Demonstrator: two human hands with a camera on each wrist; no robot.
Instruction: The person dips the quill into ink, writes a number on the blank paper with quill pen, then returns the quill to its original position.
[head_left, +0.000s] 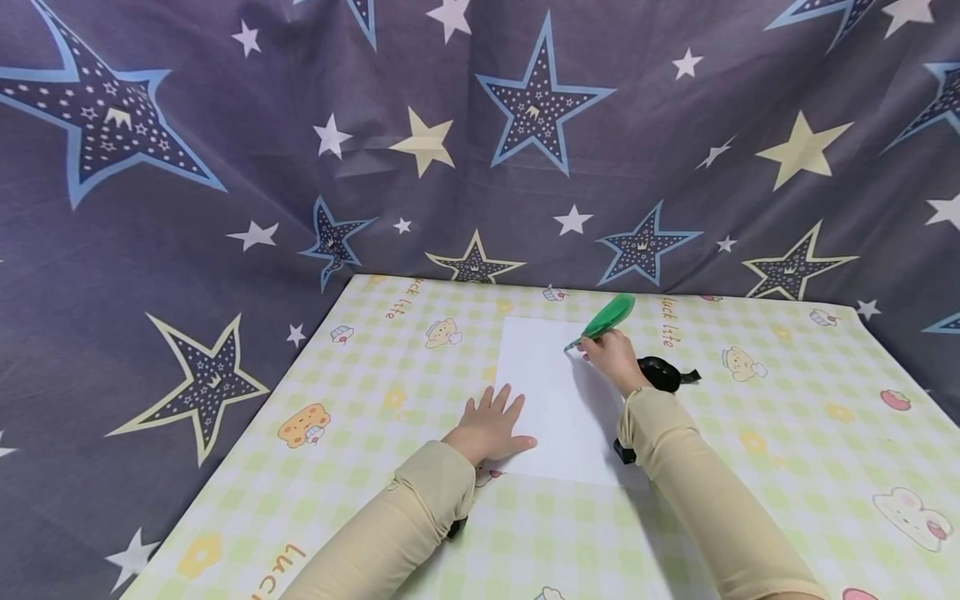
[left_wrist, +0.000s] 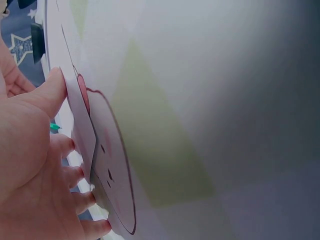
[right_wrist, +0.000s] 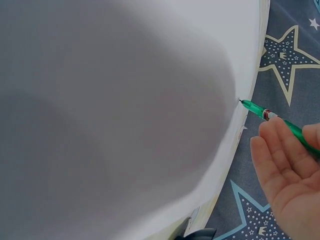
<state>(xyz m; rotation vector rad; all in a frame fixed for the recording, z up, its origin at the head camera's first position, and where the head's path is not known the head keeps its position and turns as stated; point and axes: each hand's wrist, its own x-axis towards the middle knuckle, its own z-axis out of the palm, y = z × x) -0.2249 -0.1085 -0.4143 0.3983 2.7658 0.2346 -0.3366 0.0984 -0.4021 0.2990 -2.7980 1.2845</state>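
Over white paper (head_left: 555,408), a green pen (head_left: 611,316)
I see the right hand (head_left: 615,362) pinching it; the left hand (head_left: 489,429) lies apart, fingers spread over the paper's edge.

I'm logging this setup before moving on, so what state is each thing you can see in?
Green pen: uncapped, tilted, tip at the paper.
Paper: lying on the table, no clear writing visible.
Left hand: fingers spread, resting at the paper's left edge.
Right hand: pinching the pen.
Tablecloth: spread out.
Curtain: hanging, lightly creased.
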